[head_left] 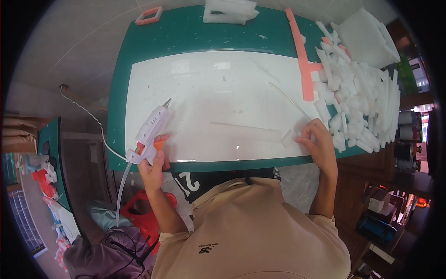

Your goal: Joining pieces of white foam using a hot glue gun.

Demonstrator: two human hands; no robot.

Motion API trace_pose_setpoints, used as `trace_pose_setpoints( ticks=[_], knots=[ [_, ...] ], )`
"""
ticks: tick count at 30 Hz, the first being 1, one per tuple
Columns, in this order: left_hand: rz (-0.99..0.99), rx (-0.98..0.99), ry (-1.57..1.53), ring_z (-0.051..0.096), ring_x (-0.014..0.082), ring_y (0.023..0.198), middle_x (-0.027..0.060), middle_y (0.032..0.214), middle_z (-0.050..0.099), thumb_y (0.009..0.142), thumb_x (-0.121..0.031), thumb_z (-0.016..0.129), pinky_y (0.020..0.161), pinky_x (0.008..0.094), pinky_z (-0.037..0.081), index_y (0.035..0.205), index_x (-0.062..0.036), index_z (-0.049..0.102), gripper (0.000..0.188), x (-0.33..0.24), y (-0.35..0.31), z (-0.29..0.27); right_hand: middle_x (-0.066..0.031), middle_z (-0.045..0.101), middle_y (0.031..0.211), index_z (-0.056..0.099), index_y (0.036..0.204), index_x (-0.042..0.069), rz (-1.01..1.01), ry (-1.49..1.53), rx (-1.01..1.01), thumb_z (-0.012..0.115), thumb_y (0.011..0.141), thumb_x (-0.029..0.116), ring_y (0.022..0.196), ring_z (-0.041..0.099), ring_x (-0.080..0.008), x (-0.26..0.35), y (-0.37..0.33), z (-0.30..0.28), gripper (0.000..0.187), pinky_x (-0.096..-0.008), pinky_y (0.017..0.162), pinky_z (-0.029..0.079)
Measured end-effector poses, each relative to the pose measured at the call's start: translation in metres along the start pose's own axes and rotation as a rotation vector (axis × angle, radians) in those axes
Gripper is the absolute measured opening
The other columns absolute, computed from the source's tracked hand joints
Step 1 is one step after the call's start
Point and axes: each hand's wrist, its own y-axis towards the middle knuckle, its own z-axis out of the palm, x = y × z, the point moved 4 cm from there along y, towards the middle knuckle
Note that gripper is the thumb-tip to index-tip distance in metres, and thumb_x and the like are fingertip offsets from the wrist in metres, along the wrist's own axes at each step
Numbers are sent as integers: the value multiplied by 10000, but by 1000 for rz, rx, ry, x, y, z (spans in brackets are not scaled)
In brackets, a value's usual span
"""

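Observation:
My left hand [155,162] is wrapped round the handle of a white hot glue gun [151,128] with an orange trigger. Its metal nozzle points up and away over the white sheet, and a clear glue stick [122,190] trails from its back end. At the near right, my right hand [318,145] has its fingertips closed on the edge of a small white foam piece [289,137]. That piece lies at the right end of a long white foam strip [246,131], close to or touching it. Beyond the right hand lies a thin pale stick [287,99].
A white sheet [195,83] covers much of the green table [118,93]. Foam offcuts [357,88] pile up at the right, beside a pink foam strip [302,56]. Foam pieces [230,11] and a pink frame [149,16] lie along the far edge. A power cord [100,125] hangs at the left.

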Motion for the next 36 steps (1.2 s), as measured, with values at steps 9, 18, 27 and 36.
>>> trace_pose_setpoints(
  ticks=[9,18,27,36],
  knots=[
    [12,19,-11,468,68,478,189,1097,638,878,-151,588,417,199,374,1189,78,491,398,-6,2,0,-89,525,780,646,1042,14,-90,-53,31,696,759,16,697,505,-235,22,0,4,288,-302,659,428],
    [11,4,7,470,72,475,200,1114,629,876,-132,563,417,199,374,1194,76,479,389,-5,2,3,-99,569,731,601,1097,56,49,-49,-38,645,822,77,555,489,-183,3,-3,2,278,-302,563,402],
    [-4,10,20,469,68,473,197,1116,628,885,-129,554,416,198,365,1201,81,476,387,-3,3,-2,-78,673,751,451,1187,71,267,605,-37,506,931,70,555,567,-65,-23,0,15,262,-202,437,394],
    [-31,7,-5,472,69,475,183,1106,633,889,-129,555,421,203,365,1178,77,486,361,-2,0,2,-180,624,1169,323,1270,85,218,847,-170,421,951,19,1044,630,-214,-27,-2,24,340,-239,643,535]
  ],
)
